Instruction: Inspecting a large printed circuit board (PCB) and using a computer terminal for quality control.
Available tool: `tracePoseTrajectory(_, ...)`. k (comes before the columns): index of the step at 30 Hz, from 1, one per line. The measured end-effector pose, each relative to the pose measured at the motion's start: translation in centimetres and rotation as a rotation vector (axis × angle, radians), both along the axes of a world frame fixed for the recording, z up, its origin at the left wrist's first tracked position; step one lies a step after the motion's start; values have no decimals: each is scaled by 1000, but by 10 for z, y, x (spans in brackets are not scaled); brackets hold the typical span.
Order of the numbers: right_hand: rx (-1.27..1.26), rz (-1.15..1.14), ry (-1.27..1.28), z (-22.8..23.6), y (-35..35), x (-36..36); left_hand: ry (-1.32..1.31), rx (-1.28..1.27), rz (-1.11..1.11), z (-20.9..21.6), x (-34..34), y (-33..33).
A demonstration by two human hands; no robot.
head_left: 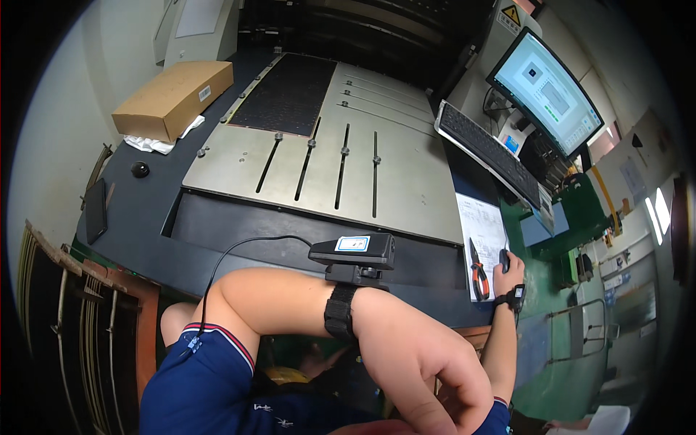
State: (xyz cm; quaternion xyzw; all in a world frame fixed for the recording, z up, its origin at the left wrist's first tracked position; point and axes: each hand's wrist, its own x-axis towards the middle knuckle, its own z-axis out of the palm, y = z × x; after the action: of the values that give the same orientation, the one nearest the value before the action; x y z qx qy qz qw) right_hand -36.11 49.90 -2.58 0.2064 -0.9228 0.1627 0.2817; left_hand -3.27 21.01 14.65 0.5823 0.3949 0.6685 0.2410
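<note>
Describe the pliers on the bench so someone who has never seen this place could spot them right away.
Find the monitor at the right, then follow the keyboard down to the white paper sheet on the bench edge. The pliers lie on its lower end, just left of the right hand on the mouse; only they have red-orange handles.

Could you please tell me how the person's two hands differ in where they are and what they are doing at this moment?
The left hand is curled close under the camera, touching nothing visible; the right hand is stretched out, resting on a dark mouse beside red-handled pliers. The left wrist carries a bulky strapped device with a cable, while the right wears a small watch-like band. Both are bare.
</note>
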Motion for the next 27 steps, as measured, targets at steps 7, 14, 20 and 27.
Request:
tracePoseTrajectory(7,28,-28,24,-3,3,-3,123,2,138,6,-1,-11)
tracePoseTrajectory(14,-7,-31,-9,3,-2,4,302,128,302,17,-6,-21)
tracePoseTrajectory(20,-37,-10,-2,-1,-1,3,649,-23,624,35,-8,-42)
tracePoseTrajectory(27,-33,-31,42,-1,-2,1,890,-115,939,31,9,-35)
